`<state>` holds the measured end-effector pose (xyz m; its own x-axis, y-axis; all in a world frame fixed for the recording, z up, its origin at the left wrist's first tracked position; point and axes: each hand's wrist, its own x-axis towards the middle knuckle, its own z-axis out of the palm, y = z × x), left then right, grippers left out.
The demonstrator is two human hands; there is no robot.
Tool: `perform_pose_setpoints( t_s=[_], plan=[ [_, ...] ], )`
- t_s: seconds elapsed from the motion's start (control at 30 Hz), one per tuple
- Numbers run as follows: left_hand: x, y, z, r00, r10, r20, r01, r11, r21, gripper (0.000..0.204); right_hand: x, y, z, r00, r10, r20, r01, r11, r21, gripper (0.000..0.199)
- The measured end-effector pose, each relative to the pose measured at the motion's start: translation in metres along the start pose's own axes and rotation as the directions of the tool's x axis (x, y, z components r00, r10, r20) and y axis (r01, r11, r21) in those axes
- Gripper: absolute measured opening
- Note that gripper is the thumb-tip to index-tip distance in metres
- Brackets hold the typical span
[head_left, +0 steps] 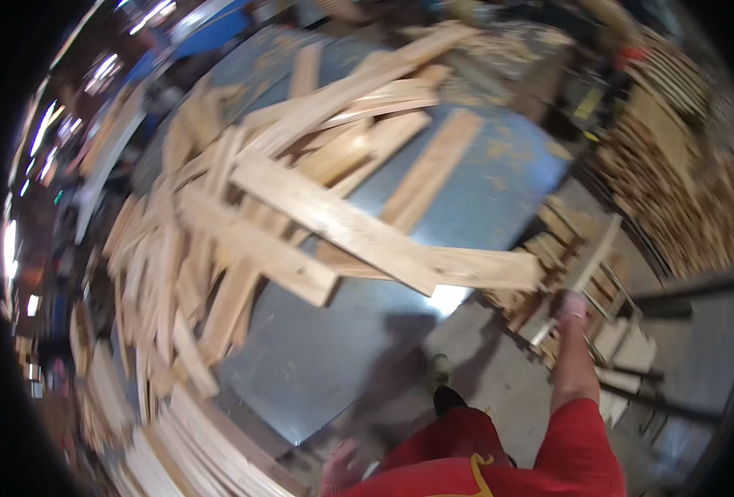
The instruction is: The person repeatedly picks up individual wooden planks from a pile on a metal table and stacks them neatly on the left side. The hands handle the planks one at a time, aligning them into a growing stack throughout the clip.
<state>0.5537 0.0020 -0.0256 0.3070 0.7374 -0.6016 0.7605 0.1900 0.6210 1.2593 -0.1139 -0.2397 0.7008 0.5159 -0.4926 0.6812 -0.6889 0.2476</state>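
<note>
My right hand (572, 306) is stretched out to the right, gripping a short wooden board (596, 253) that slants over a metal-framed rack with wood pieces. My left hand (342, 465) hangs low near the bottom edge, by the table's near corner; blur hides what its fingers do. In front of me a grey metal-topped table (301, 364) carries a jumbled heap of pale planks (276, 137). One long plank (342, 219) lies across the top of the others, and another plank (483, 267) reaches past the table's right edge.
Stacked boards (210, 443) stand at the lower left beside the table. A large pile of wood strips (657, 174) sits at the far right. The rack (624, 290) has dark bars sticking out to the right. Sawdust (508, 153) lies on the tabletop.
</note>
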Motion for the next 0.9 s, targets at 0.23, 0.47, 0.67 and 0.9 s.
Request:
perform_pose_setpoints(
  t_s=[0.23, 0.47, 0.67, 0.9],
  plan=[
    [-0.015, 0.039, 0.009, 0.973, -0.174, 0.153, 0.141, 0.969, 0.201, 0.069, 0.122, -0.055, -0.014, 0.936, -0.327, 0.132, 0.347, 0.92, -0.185, 0.032],
    [0.001, 0.065, -0.025, 0.99, -0.135, -0.049, 0.14, 0.985, 0.099, 0.075, 0.092, -0.068, -0.019, 0.922, -0.386, -0.045, 0.388, 0.917, 0.096, 0.036],
    [-0.054, 0.033, -0.123, 0.771, -0.216, -0.599, 0.396, 0.899, 0.185, 0.068, -0.076, -0.122, -0.029, 0.829, -0.559, 0.01, 0.509, 0.761, 0.402, 0.042],
    [-0.11, -0.232, -0.213, 0.24, -0.282, -0.929, 0.432, 0.888, -0.158, 0.073, -0.242, -0.244, -0.059, 0.21, -0.976, -0.057, 0.936, 0.183, 0.3, 0.05]
  ],
)
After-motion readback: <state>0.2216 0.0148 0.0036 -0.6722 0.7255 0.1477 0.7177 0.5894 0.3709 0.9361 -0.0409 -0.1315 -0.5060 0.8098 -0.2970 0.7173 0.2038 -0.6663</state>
